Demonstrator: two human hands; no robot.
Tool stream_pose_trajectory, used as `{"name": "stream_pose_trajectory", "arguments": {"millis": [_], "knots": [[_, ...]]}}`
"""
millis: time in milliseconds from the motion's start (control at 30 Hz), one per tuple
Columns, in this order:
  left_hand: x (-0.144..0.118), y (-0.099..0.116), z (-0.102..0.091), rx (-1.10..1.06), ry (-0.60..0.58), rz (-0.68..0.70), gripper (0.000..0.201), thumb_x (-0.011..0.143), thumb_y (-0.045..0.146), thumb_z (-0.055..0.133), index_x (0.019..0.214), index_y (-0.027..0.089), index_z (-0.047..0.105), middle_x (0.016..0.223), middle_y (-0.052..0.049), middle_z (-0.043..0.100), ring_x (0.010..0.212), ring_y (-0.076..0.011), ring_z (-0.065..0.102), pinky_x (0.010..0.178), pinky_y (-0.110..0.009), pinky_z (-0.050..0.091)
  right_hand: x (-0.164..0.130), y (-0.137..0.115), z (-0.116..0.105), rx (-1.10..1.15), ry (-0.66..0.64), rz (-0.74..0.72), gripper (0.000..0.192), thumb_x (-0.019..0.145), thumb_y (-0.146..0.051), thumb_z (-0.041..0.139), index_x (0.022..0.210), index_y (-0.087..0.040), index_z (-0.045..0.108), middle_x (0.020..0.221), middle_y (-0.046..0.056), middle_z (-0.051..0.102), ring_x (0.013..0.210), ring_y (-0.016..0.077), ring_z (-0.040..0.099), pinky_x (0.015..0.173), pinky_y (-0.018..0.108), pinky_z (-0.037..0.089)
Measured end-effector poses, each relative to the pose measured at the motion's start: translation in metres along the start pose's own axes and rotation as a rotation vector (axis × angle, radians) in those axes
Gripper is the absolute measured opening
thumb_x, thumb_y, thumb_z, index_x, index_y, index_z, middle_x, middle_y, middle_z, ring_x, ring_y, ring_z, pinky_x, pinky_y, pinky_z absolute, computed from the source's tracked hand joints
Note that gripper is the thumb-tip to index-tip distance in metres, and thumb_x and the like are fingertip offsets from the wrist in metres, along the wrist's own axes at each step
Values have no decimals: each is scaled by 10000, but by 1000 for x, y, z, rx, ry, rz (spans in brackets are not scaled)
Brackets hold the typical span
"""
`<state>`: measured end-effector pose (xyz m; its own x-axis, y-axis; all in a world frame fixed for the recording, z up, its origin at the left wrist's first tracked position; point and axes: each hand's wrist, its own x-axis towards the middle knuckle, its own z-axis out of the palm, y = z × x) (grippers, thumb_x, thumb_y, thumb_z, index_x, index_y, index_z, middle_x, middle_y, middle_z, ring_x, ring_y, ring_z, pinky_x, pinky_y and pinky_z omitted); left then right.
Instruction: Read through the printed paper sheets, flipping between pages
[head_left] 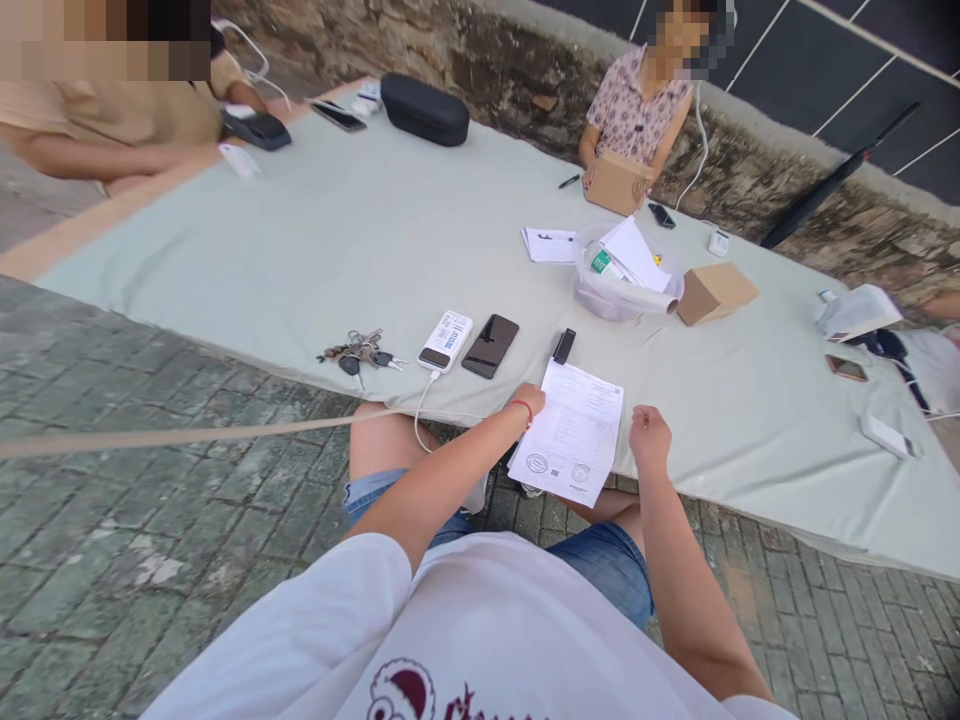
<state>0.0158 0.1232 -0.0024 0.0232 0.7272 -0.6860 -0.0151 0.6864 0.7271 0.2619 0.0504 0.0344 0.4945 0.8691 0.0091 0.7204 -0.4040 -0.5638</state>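
My left hand (531, 402), with a red string at the wrist, is closed on the left edge of a few printed sheets of paper (576, 425). The sheets bear round stamps near the bottom, and their lower part hangs past the table edge over my lap. Just right of the paper, my right hand (651, 437) is curled shut by the table edge, apart from the sheets, with nothing visible in it. A small black block, perhaps a stapler (565, 346), lies at the paper's top edge. To the left are a dark phone (490, 346) and a white power bank (445, 341) with a cable.
Keys (364, 352) lie left on the cloth-covered table (315, 240). Beyond the paper stand a clear plastic basin (592, 300) and a cardboard box (718, 292). A person opposite holds another box (618, 184). A black case (424, 109) sits at the back; another person sits far left.
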Motion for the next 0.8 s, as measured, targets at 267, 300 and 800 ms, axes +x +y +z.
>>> {"name": "stream_pose_trajectory", "arguments": {"millis": [267, 300, 800], "knots": [[-11, 8, -2, 236, 3, 22, 112, 844, 131, 630, 752, 151, 691, 653, -61, 650, 620, -196, 628, 574, -288, 415, 22, -95, 53, -257, -345, -587, 607, 911, -91, 334, 1494, -115, 499, 1585, 125, 474, 1491, 241, 397, 1238, 446, 329], [-13, 9, -2, 250, -1, 26, 114, 853, 140, 622, 775, 147, 705, 679, -75, 673, 623, -202, 638, 573, -290, 421, 23, -103, 60, -322, -371, -609, 648, 888, -53, 335, 1523, -90, 457, 1619, 133, 424, 1525, 239, 344, 1253, 441, 304], [-12, 6, 4, 416, -102, 28, 264, 932, 180, 521, 991, 104, 767, 1025, -190, 770, 794, -229, 739, 625, -269, 497, 7, -117, 80, -675, -393, -555, 770, 826, 44, 345, 1573, -142, 387, 1668, 89, 328, 1553, 214, 299, 1287, 509, 144]]}}
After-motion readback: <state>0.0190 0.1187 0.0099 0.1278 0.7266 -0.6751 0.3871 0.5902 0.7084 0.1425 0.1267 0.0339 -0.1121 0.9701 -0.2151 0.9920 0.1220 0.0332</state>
